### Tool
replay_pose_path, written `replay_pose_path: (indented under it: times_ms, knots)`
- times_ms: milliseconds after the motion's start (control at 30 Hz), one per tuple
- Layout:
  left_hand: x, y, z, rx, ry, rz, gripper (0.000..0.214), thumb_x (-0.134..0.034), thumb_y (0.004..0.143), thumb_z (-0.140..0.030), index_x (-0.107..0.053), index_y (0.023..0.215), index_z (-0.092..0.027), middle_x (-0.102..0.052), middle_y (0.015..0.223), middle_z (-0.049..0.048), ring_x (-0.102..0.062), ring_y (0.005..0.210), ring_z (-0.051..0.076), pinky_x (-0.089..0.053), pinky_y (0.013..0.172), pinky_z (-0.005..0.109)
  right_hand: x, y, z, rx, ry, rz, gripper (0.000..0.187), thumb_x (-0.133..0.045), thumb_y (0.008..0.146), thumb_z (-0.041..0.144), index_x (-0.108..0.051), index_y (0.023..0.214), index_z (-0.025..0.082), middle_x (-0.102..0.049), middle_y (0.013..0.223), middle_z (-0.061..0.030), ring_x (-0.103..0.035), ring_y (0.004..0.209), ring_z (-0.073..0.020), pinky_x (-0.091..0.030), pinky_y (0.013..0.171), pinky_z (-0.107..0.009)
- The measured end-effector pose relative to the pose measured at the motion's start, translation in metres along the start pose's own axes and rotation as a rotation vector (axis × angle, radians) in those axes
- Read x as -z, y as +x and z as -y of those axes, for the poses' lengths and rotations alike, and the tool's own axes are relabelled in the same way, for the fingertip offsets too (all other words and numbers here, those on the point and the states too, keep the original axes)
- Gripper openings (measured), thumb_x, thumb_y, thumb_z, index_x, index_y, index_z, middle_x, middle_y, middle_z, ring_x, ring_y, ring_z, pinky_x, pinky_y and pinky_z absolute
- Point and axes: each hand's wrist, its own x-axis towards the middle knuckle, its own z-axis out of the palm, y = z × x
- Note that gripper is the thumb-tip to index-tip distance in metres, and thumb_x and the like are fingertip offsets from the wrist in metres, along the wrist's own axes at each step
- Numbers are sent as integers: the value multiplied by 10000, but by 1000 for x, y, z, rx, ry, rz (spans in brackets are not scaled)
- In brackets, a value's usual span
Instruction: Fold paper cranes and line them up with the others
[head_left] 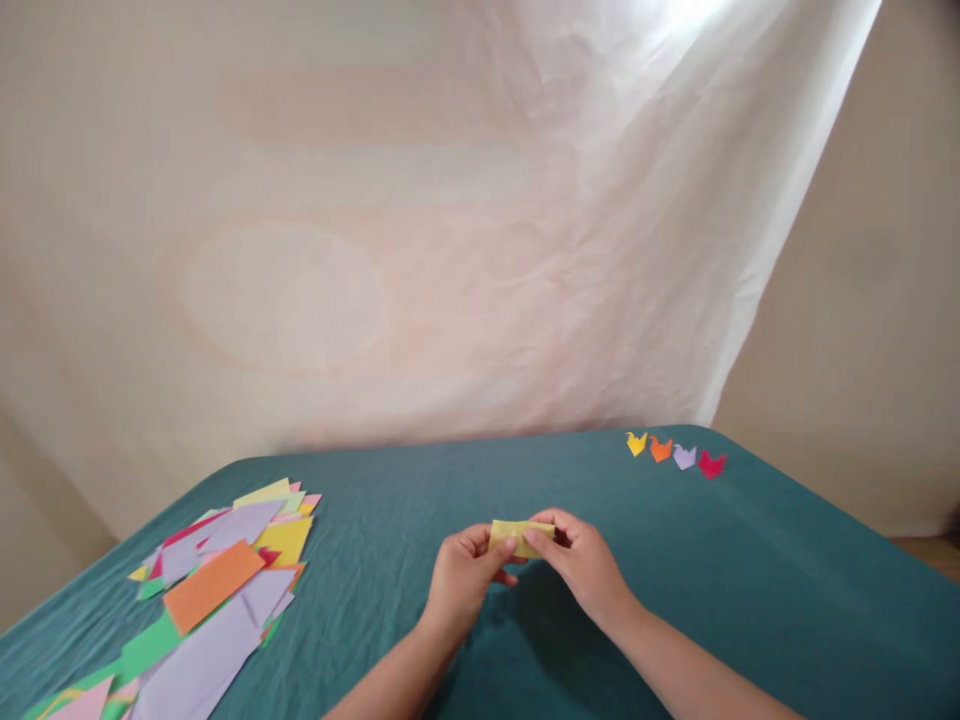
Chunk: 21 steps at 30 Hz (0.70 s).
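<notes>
A small folded yellow paper strip [521, 536] is held between both hands just above the teal tablecloth [750, 580]. My left hand [465, 580] pinches its left end with thumb and fingers closed. My right hand [585, 565] pinches its right end the same way. Both forearms reach in from the bottom edge.
A loose pile of coloured paper sheets [210, 600], lilac, orange, yellow, green and pink, lies at the left. Several small folded paper figures [675, 455], yellow, orange, lilac and red, stand in a row at the table's far right corner. A white sheet [450, 250] hangs behind.
</notes>
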Motion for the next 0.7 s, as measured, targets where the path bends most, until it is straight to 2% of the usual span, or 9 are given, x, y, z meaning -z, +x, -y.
replay_pose_path:
  times_ms: [233, 433, 700]
  knots:
    - [5, 1, 1, 11, -43, 29, 482, -663, 759, -416, -626, 1135, -117, -711, 835, 97, -667, 687, 200, -520, 489, 241, 3, -5, 2, -10, -44, 8, 229, -572, 820, 387, -654, 829, 174, -635, 702, -10, -550, 651, -154, -402, 609, -236]
    - [8, 1, 3, 1, -9, 9, 431, -642, 770, -439, -689, 1028, -97, -714, 804, 110, -668, 662, 201, -511, 479, 233, 1, -9, -1, -3, -68, -31, 211, -581, 811, 375, -663, 821, 181, -623, 699, 1, -535, 648, -148, -392, 600, -231]
    - [2, -2, 5, -52, 87, -28, 374, -636, 772, -425, -726, 940, -103, -704, 763, 93, -638, 661, 185, -521, 478, 230, 0, -9, 0, -17, -84, -33, 241, -579, 803, 398, -668, 805, 174, -627, 692, -1, -533, 634, -143, -384, 574, -224]
